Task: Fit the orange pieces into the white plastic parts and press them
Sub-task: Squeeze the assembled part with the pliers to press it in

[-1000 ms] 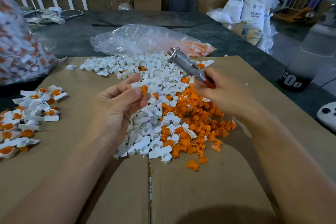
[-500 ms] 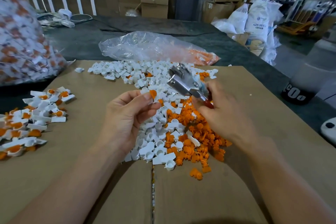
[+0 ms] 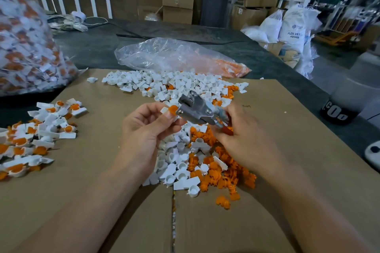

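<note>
Orange shows in the small white plastic part with an orange piece seated in it [image 3: 171,110], pinched between the thumb and curled forefinger of the left hand [image 3: 144,129] just above the loose heap of white plastic parts and orange pieces [image 3: 185,156]. Over the heap's right side, the right hand [image 3: 246,139] has its fingers wrapped round the red handles of a grey metal plier-like press tool [image 3: 197,109]. The tool's nose meets the held part; whether it bites yet I cannot tell.

The pressing step seems to be in hand: the piece looks fitted but probably not pressed home. The next move likely calls for seating the part squarely in the tool's nose and squeezing firmly without letting it twist.

The heap lies on a flattened brown cardboard sheet [image 3: 102,191]. Left of the heap sits a pile of assembled white-and-orange parts [image 3: 41,129]. Just behind the heap a crumpled clear plastic bag [image 3: 164,55] rests on a dark grey table [image 3: 98,45]. Further left of the heap bulges a large clear bag of assembled parts [image 3: 24,43]. Well behind the heap stand stacked brown cardboard boxes [image 3: 177,0], with white sacks [image 3: 294,28] off to the right.
</note>
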